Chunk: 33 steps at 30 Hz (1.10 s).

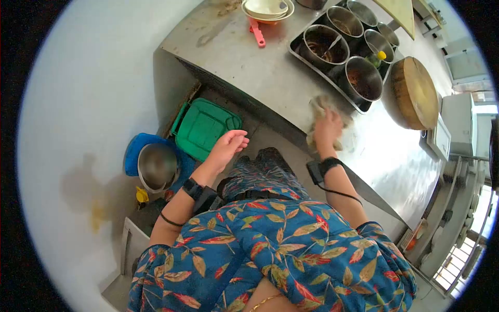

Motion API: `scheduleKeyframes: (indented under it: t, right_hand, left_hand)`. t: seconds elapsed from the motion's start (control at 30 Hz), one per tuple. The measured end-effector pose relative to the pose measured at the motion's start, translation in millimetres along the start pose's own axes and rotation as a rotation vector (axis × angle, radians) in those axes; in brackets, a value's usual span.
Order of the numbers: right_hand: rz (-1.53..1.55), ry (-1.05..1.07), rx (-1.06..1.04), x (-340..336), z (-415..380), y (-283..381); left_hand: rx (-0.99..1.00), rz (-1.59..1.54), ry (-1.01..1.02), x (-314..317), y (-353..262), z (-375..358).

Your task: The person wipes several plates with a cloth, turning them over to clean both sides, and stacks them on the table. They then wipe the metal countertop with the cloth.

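Observation:
My right hand [328, 129] presses a crumpled, dirty-beige cloth [318, 106] onto the metal worktop [260, 73], close to its front edge. Parts of the cloth stick out around the fingers. Just beyond it stands a dark tray [332, 83] holding several metal pots, the nearest being a pot [364, 78] with dark reddish-brown contents. My left hand [228, 148] hangs in the air in front of my body, holding nothing, its fingers loosely bent. Below and behind it is a green lidded bin [202, 127] on the floor.
A thick round chopping board [414, 93] stands right of the tray. Stacked bowls [267, 9] and a pink-handled tool [257, 34] lie at the worktop's far left. On the floor, a metal pot [157, 166] sits by a blue container [136, 148]. Shelves [442, 208] line the right.

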State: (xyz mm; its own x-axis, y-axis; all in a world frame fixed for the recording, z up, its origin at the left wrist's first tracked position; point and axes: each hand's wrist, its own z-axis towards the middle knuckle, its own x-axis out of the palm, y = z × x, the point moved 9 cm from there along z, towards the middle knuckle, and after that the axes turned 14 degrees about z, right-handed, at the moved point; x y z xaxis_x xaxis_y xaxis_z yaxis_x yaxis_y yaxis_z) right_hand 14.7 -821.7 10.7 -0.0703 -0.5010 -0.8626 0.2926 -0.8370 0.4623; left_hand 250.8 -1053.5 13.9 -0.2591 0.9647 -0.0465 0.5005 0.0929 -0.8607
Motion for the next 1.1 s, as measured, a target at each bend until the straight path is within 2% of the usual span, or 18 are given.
scheduleKeyframes:
  t: [0.1, 0.17, 0.27, 0.33, 0.4, 0.47, 0.6, 0.67, 0.7, 0.8, 0.83, 0.93, 0.97, 1.03, 1.1]
  right_hand:
    - [0.14, 0.168, -0.226, 49, 14, 74]
    - [0.421, 0.247, -0.28, 67, 24, 97]
    - [0.67, 0.19, -0.296, 28, 30, 108]
    - [0.61, 0.124, -0.302, 16, 26, 76]
    - [0.581, 0.085, -0.233, 0, 16, 36]
    - [0.678, 0.095, -0.198, -4, 4, 2]
    - [0.669, 0.132, -0.084, -33, -15, -16]
    - [0.623, 0.132, -0.103, -44, -21, -15]
    - [0.601, 0.129, -0.112, -46, -22, -12]
    - [0.565, 0.144, -0.055, -48, -25, -14]
    - [0.557, 0.149, -0.03, -49, -25, -15]
    - [0.553, 0.152, 0.063, -50, -24, -15]
    - [0.564, 0.143, 0.101, -51, -23, -16]
    - [0.584, 0.101, 0.147, -50, -23, -19]
    - [0.604, 0.073, 0.197, -49, -25, -26]
  left_hand:
    - [0.116, 0.087, 0.06, 31, -18, 21]
    - [0.221, 0.253, 0.071, 49, -35, 42]
    - [0.457, 0.653, -0.016, 74, -68, 72]
    - [0.689, 0.933, -0.126, 97, -93, 79]
    - [0.669, 1.102, -0.151, 121, -93, 98]
    - [0.679, 1.205, -0.168, 145, -87, 112]
    - [0.705, 1.286, -0.163, 173, -92, 134]
    - [0.725, 1.316, -0.151, 177, -99, 148]
    - [0.782, 1.271, -0.216, 173, -111, 149]
    - [0.877, 1.305, -0.239, 160, -120, 173]
    - [0.952, 1.279, -0.339, 148, -127, 173]
    - [0.985, 1.238, -0.251, 111, -128, 182]
    - [0.964, 1.292, -0.383, 90, -129, 186]
    - [0.786, 1.364, -0.349, 30, -126, 205]
    - [0.701, 1.412, -0.555, -53, -127, 213]
